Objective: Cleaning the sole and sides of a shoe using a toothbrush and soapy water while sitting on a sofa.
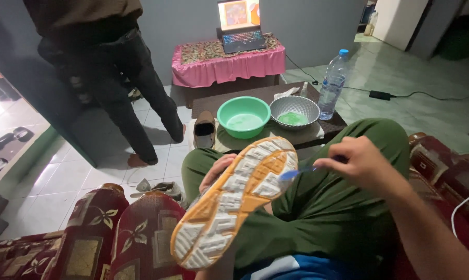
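Observation:
My left hand [215, 171] grips a sports shoe [234, 199] from behind, its white and orange sole turned up toward me over my green trousers. Only the fingers show past the shoe's edge. My right hand [360, 162] pinches a blue toothbrush [295, 173] whose head touches the sole near the toe.
A low dark table [322, 129] bears a green plastic basin [243, 116], a metal bowl [294, 111] with green liquid, a water bottle [333, 84] and another shoe [204, 129]. A person in dark trousers [125, 78] stands at the left. An open laptop [239, 26] sits on a pink-draped stand.

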